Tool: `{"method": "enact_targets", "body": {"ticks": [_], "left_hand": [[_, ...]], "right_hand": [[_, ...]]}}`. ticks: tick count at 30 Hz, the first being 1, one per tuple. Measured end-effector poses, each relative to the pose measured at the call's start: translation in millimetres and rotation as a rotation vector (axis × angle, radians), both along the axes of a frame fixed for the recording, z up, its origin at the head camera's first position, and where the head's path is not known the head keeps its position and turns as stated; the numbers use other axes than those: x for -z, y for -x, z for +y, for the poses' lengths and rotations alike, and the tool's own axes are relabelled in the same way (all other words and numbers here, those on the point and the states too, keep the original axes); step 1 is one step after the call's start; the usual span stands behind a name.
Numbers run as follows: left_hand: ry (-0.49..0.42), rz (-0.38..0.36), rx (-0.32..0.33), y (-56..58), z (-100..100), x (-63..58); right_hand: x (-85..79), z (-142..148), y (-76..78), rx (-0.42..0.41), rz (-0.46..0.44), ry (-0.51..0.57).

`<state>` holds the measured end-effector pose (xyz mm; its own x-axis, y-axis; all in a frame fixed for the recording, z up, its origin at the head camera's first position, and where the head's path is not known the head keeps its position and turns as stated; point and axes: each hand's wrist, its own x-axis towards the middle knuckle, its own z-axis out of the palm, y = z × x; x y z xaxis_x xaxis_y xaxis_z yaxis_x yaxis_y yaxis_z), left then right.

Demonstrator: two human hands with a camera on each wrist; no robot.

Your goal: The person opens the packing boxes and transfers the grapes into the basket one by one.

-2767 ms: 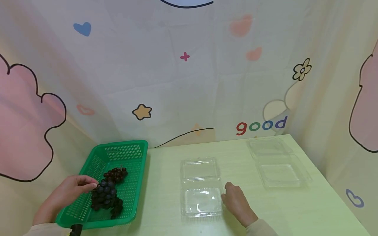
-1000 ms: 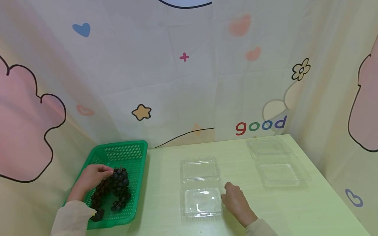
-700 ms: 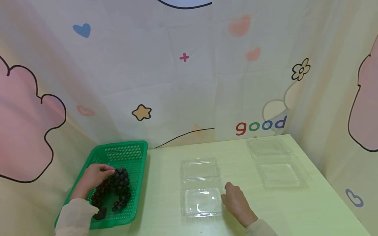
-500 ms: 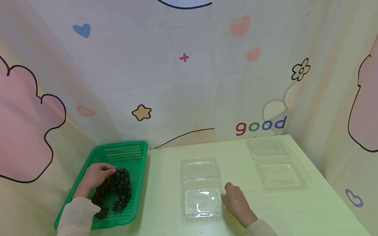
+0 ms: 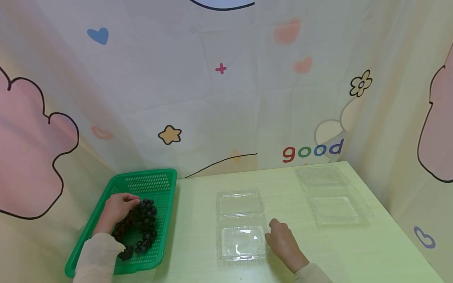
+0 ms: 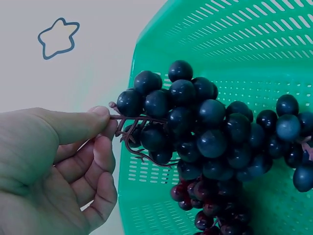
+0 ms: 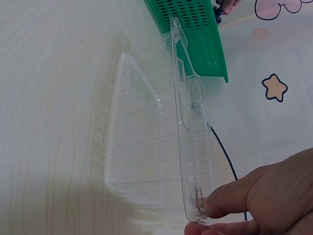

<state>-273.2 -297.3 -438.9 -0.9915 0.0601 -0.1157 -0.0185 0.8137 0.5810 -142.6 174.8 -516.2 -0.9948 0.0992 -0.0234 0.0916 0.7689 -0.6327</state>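
Over the green basket [image 5: 172,204], my left hand [image 5: 118,206] pinches the stem of a bunch of black grapes [image 5: 149,214]. In the left wrist view the thumb and forefinger close on the brown stem [image 6: 139,118], with the bunch [image 6: 210,139] stretching away to the right. Dark red grapes [image 6: 210,196] lie below it, partly covered. My right hand [image 5: 283,241] grips the right edge of an opened clear plastic clamshell box [image 5: 242,241]. The right wrist view shows thumb and fingers at the corner of the box's rim [image 7: 183,147].
A second opened clear clamshell box [image 5: 336,208] lies at the back right of the pale table [image 5: 368,255]. A printed curtain [image 5: 226,110] hangs behind the table and along both sides. The basket stands at the table's left, near the curtain.
My left hand has moved right and away from me inside the basket, carrying the black grapes off the red ones toward the right wall. The right hand and both boxes have stayed put.
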Motion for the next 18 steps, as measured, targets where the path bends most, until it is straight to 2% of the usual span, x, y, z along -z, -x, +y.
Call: {"method": "enact_targets", "body": {"ticks": [12,18], "left_hand": [[-0.03,0.014,-0.068,6.4,5.1,8.4],[-0.054,0.003,-0.077,12.1,7.6,11.4]], "right_hand": [[2.9,-0.3,1.8,0.005,0.006,-0.019],[3.4,0.9,2.4,0.001,0.024,-0.028]]}}
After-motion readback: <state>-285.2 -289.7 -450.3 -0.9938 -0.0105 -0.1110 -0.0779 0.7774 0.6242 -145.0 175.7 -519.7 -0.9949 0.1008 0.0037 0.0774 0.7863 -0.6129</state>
